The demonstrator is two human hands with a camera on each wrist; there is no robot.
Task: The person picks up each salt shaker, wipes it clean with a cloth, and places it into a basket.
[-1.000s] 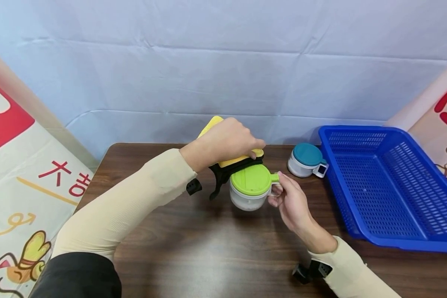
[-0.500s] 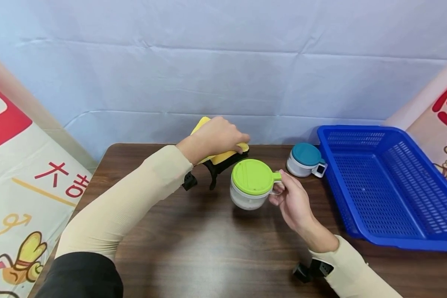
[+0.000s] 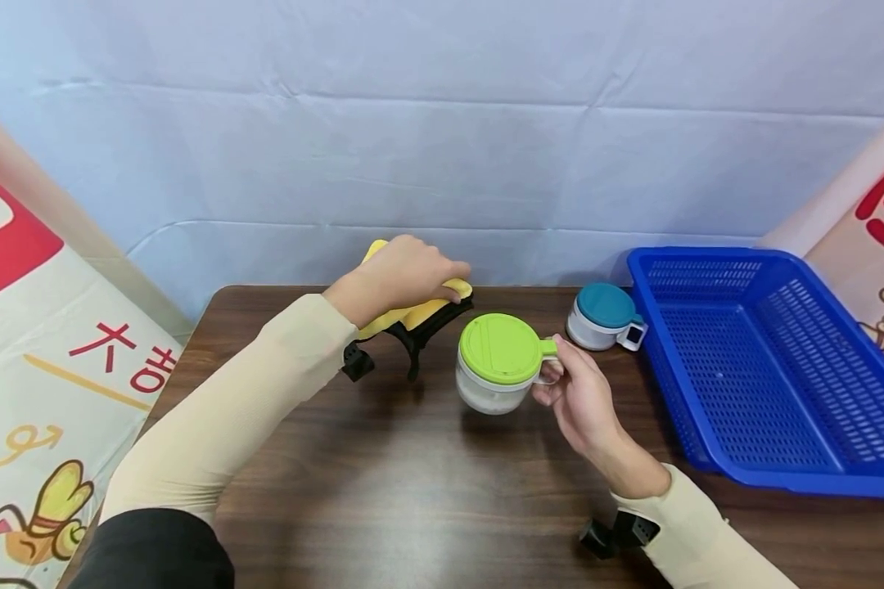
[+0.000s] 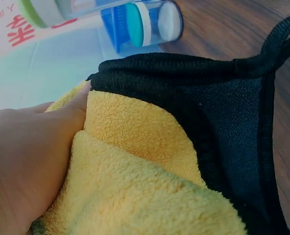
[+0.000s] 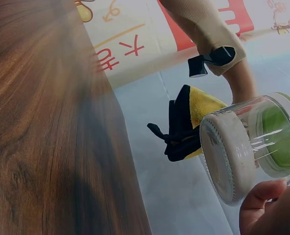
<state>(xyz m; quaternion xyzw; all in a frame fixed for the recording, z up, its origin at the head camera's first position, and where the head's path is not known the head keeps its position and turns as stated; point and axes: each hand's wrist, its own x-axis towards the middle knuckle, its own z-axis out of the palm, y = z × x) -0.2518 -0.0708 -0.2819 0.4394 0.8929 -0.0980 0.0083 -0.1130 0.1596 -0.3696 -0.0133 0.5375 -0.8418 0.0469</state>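
Green-lidded jar point(image 3: 493, 370) is gripped at its handle point(image 3: 544, 380) by right hand point(image 3: 580, 402), the nearer one; jar is held above table point(image 3: 412, 499), left of that grip. Yellow-and-black cloth point(image 3: 415, 316) is clutched by left hand point(image 3: 403, 274), apart from jar; shifted left since a second ago, off the lid.

Clear jar point(image 3: 489, 394), green lid point(image 3: 499, 350) on, roughly upright in right hand point(image 3: 580, 394). Yellow cloth point(image 4: 140, 176), black-edged, bunched in left hand point(image 3: 399, 276), apart from jar.
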